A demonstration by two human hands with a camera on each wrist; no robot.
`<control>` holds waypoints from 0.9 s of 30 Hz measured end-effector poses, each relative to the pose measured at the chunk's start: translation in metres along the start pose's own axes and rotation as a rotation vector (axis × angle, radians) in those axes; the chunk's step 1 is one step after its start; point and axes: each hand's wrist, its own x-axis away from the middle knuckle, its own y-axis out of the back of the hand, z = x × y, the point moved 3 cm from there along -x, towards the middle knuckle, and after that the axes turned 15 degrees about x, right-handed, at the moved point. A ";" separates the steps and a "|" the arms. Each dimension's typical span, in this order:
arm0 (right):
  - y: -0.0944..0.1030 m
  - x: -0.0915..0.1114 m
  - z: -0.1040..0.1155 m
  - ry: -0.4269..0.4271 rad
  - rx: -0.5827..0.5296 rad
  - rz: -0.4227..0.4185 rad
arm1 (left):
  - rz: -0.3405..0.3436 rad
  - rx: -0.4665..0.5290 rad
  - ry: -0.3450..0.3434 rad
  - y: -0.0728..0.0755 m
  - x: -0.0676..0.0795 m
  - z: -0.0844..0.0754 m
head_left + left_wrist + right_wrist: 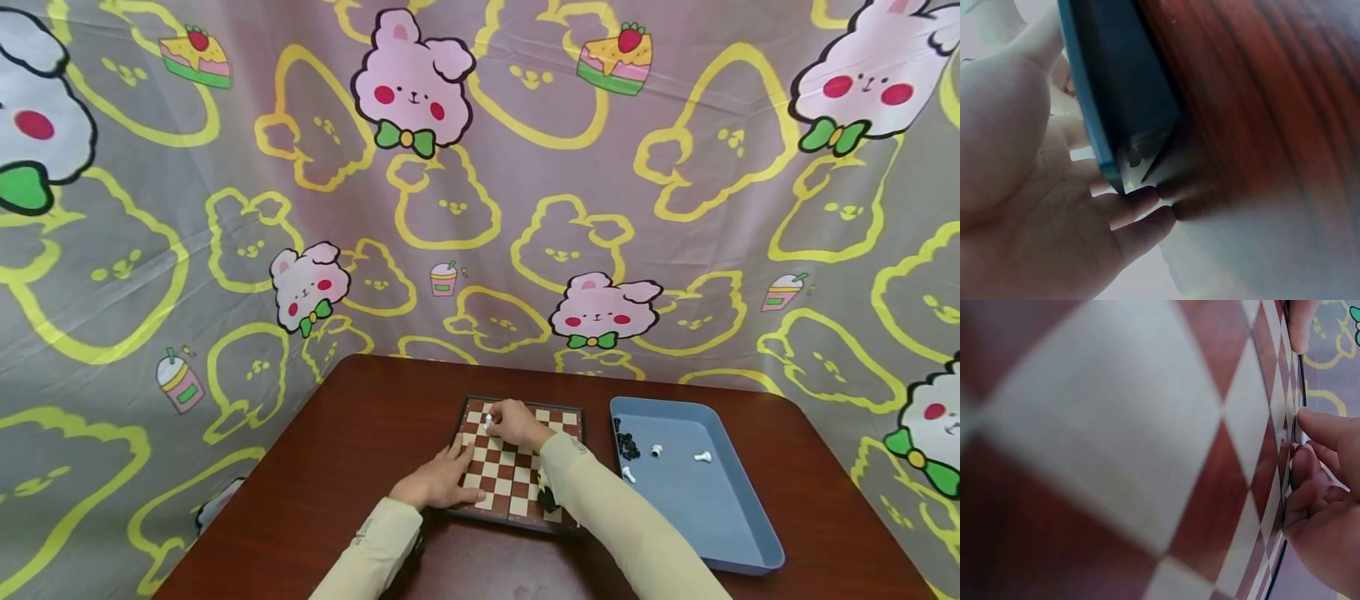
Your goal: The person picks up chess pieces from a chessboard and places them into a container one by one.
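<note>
A folding chessboard [491, 482] with brown and cream squares lies on the table. Near its far left corner my right hand [517, 422] pinches a small white chess piece [489, 420] between thumb and fingers. In the right wrist view the right hand [1332, 481] is low over the squares, with the piece mostly hidden by the fingers. My left hand [444, 477] rests along the board's left edge, fingers stretched out and thumb at the near left corner. The left wrist view shows the open palm [1029, 200] beside the board's dark side [1119, 69].
To the right of the board stands a blue-grey tray [738, 508]. Black chess pieces [628, 447] are bunched at its left side, and a few white ones, including a white piece [702, 457], lie scattered in it. A patterned curtain [510, 208] hangs behind the wooden table [360, 433].
</note>
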 end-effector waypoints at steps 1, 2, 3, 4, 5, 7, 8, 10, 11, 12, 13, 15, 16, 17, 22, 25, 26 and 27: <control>0.001 0.002 0.000 0.006 0.001 -0.003 | -0.001 -0.001 0.001 0.000 0.000 0.001; 0.002 0.004 0.000 0.008 0.000 -0.002 | -0.003 -0.002 0.000 0.001 0.000 0.002; 0.002 0.005 0.001 0.012 -0.004 -0.002 | -0.005 -0.002 0.001 0.001 0.000 0.002; 0.003 0.006 0.000 0.020 -0.004 -0.004 | -0.006 0.000 0.002 0.002 0.000 0.003; 0.004 0.008 0.001 0.025 -0.005 -0.003 | -0.005 0.003 0.002 0.002 0.000 0.003; 0.006 0.011 0.000 0.024 -0.006 0.001 | -0.006 0.003 -0.004 0.004 0.000 0.003; 0.007 0.012 0.000 0.029 -0.011 0.001 | -0.005 0.002 -0.005 0.004 -0.001 0.003; 0.009 0.013 -0.001 0.038 -0.019 -0.006 | -0.005 -0.001 -0.004 0.005 -0.001 0.002; 0.010 0.014 -0.001 0.040 -0.023 -0.009 | -0.006 -0.004 -0.005 0.005 -0.001 0.001; 0.011 0.015 -0.002 0.042 -0.028 -0.012 | -0.007 -0.009 -0.006 0.006 -0.002 0.001; 0.012 0.015 -0.002 0.042 -0.036 -0.012 | -0.007 -0.013 -0.006 0.006 -0.003 0.001; 0.015 0.017 -0.003 0.046 -0.042 -0.004 | -0.005 -0.013 -0.005 0.005 -0.003 0.000; 0.016 0.018 -0.003 0.042 -0.043 0.003 | -0.005 -0.011 -0.007 0.005 -0.003 0.000; 0.018 0.020 -0.003 0.043 -0.044 0.008 | -0.003 -0.008 -0.007 0.004 -0.003 0.000; 0.030 0.030 0.000 0.071 -0.040 0.013 | 0.002 0.004 -0.011 0.003 -0.002 -0.001; 0.038 0.037 0.001 0.086 -0.036 0.007 | 0.008 0.009 -0.017 0.001 -0.002 -0.001; 0.040 0.040 0.001 0.091 -0.033 0.006 | 0.010 0.012 -0.017 0.001 -0.002 -0.001; 0.042 0.042 0.001 0.093 -0.028 0.004 | 0.011 0.016 -0.015 0.000 -0.001 -0.001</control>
